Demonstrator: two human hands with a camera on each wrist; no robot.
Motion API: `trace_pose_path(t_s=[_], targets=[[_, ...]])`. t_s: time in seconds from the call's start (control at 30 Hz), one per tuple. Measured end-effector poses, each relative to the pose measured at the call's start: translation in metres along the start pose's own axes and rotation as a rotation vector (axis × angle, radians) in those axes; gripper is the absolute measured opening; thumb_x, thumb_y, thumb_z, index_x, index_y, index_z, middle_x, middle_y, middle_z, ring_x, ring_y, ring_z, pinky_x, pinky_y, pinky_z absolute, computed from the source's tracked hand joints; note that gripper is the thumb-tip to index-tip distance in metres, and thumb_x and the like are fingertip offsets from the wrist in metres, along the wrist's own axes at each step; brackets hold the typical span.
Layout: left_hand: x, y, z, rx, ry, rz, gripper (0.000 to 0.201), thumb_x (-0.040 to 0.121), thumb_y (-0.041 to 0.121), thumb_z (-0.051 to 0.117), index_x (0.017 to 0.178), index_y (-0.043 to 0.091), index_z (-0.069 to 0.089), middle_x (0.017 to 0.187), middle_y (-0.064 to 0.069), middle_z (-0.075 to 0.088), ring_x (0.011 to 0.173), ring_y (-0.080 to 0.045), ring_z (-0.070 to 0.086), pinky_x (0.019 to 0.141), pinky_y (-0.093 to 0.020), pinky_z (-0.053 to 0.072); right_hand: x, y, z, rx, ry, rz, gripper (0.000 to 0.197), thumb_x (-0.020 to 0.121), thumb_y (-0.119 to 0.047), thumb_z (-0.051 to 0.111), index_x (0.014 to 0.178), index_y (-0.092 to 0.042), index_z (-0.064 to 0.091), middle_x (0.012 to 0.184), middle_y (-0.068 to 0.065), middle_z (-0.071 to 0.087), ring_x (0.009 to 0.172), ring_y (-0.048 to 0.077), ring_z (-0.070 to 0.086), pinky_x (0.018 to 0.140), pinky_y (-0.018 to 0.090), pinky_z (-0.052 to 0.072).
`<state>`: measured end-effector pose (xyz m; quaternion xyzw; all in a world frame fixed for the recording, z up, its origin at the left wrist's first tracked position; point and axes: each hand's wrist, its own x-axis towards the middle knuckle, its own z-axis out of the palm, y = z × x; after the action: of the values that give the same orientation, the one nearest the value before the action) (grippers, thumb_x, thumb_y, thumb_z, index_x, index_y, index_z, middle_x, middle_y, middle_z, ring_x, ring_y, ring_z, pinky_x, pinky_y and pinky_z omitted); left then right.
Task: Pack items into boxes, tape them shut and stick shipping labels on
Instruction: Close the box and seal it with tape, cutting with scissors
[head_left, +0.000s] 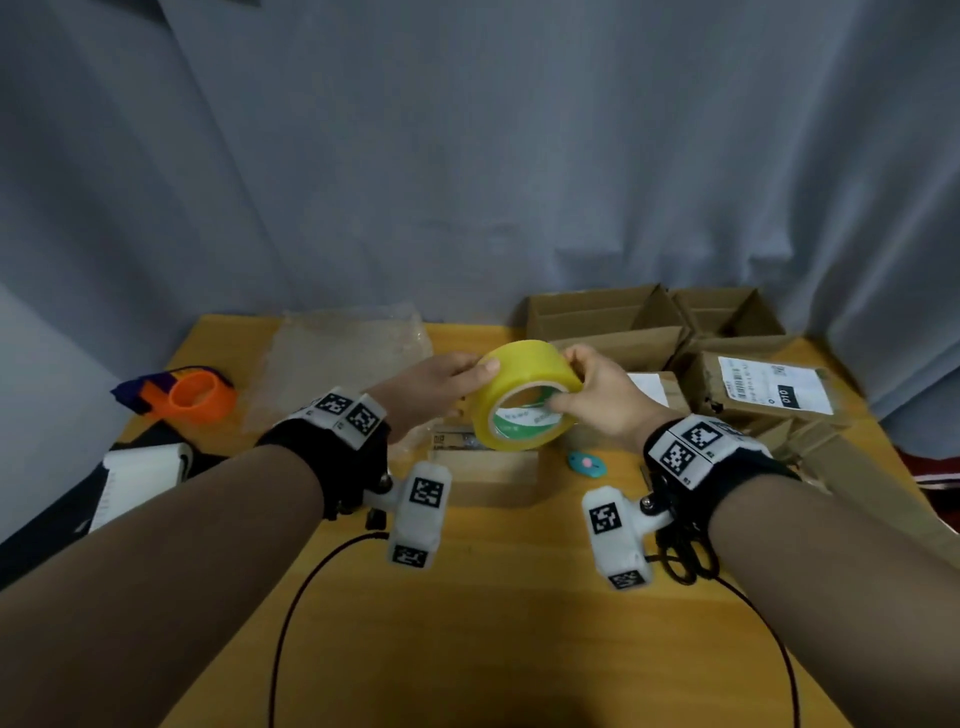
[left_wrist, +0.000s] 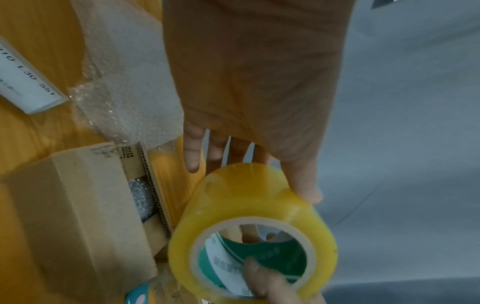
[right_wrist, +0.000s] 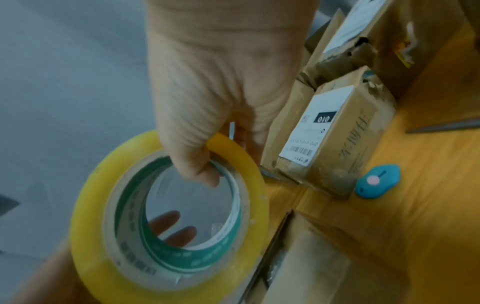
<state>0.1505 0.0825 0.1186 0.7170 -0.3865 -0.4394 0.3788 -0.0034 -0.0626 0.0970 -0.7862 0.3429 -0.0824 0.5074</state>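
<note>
Yellow tape roll (head_left: 524, 395) is held up above the wooden table (head_left: 519, 623), over a small cardboard box (head_left: 488, 470) whose flaps are not sealed, bubble wrap showing in the gap. Left hand (head_left: 431, 387) grips the roll's outer face with thumb on top and fingers behind; right hand (head_left: 605, 395) holds the other side, thumb hooked into the core. Blue box cutter (head_left: 587, 464) lies just right of the box, labelled boxes (head_left: 769, 384) behind it, orange tape dispenser (head_left: 195, 395) and bubble wrap sheet (head_left: 343, 358) far left.

Dim, bluish light; wrist views soft and motion-blurred, head view bowed at its edges.
</note>
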Motion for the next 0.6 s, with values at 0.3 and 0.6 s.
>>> trace_pose_path(t_s=[0.3,0.6], targets=[[0.006,-0.013,0.009,-0.252,0.064,0.02,0.053,0.092,0.047,0.05,0.133,0.014,0.046,0.123,-0.007,0.061,0.107,-0.02,0.063,0.094,-0.036,0.051,-0.002,-0.006,0.012,0.601,0.101,0.322,0.025,0.099,-0.023,0.046,0.123,-0.017,0.045,0.11,0.009,0.061,0.081,0.023,0.068,0.052,0.031,0.057],[0.018,0.009,0.029,-0.065,0.331,0.208,0.038,0.085,0.035,0.066,0.107,0.016,0.043,0.105,-0.012,0.06,0.088,-0.025,0.067,0.078,-0.038,0.058,0.008,-0.009,0.02,0.816,0.154,0.434,0.036,0.101,-0.035,0.039,0.125,-0.011,0.052,0.091,0.01,0.065,0.06,0.018,0.067,0.047,0.025,0.054]])
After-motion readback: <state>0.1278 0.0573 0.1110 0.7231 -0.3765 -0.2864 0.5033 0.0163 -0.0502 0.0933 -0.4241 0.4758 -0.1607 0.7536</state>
